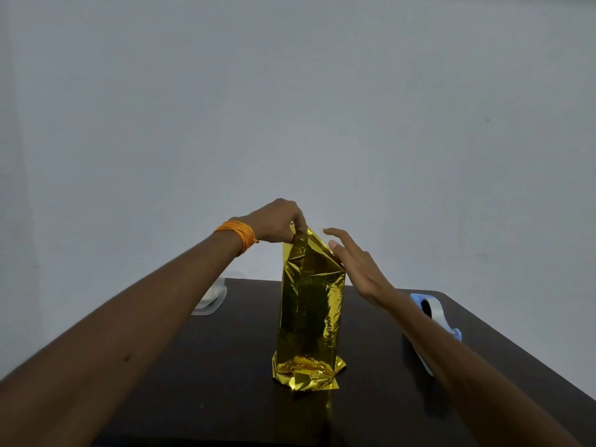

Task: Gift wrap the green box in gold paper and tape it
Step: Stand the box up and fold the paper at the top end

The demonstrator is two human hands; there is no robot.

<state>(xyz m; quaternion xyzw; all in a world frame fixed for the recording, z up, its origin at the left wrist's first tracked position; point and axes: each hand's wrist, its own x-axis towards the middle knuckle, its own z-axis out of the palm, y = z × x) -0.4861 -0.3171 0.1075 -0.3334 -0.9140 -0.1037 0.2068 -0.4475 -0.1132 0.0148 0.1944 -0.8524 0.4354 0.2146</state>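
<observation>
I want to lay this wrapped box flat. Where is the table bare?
Bare table: in front of the gold-wrapped box toward the near edge, and between it and the white object far left. Crowded: right edge, by the tape dispenser.

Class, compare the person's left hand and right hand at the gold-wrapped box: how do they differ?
The left hand pinches the gold paper at its top edge; the right hand is open, with straight fingers at the paper's upper right side. The left wrist wears an orange band; the right wrist is bare. Both are at the top of the upright paper.
</observation>
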